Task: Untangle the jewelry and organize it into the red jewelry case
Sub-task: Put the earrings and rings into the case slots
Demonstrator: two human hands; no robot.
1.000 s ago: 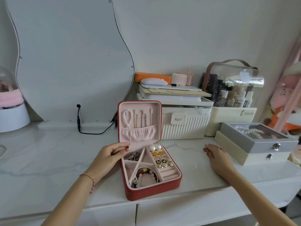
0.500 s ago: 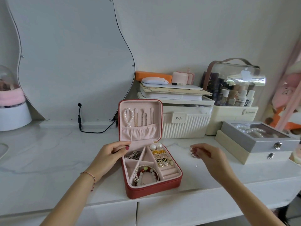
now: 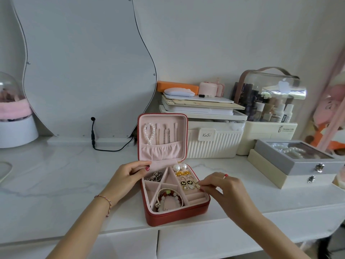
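Observation:
The red jewelry case lies open on the white marble top, its lid upright with a pearl bracelet and thin chains hanging inside. Its pink tray holds pearl earrings, gold and black earrings, a beaded bracelet and a tangled silver piece. My left hand grips the case's left rim near the hinge. My right hand hovers over the tray's right edge, fingertips pinched on a small piece of jewelry above the ring rolls.
A grey box with pearls sits on a cream box at the right. Behind the case stand a ribbed white box, a clear cosmetics bag and a curvy mirror with a black cable. A glass dome stands far left.
My right hand picked a small piece off the tabletop right of the case and carried it left to the tray's right edge. My left hand stayed on the case.

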